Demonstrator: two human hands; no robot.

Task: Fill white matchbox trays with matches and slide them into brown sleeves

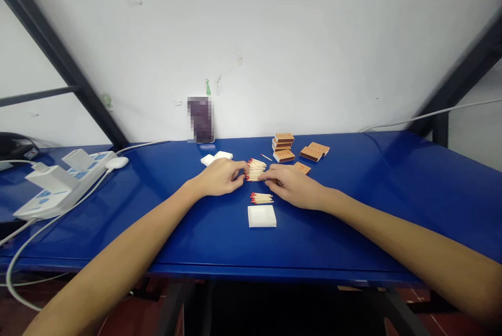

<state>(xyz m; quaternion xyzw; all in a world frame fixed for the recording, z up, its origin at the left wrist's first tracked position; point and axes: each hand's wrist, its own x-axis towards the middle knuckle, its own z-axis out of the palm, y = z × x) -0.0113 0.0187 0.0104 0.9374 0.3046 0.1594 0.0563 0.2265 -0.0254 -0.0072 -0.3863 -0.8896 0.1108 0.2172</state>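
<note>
"Where do we have the main pile of matches [258, 169]?"

"On the blue desk [196, 244], directly between our hands, red heads toward the left hand [223, 176], pale ends toward the right hand [296, 185]."

"And how do we hold those hands?"

"The left has its fingers loosely curled, the tips at the heads. The right is half open, its fingertips at the pale ends. Whether either pinches a match we can't fairly tell, since the fingers hide the contact."

"What else do we see close by?"

"A smaller group of matches [261, 198] just on our side of the pile, then a white tray [262, 216] nearer still. Beyond the right hand stands a stack of matchboxes [283, 156]."
</note>
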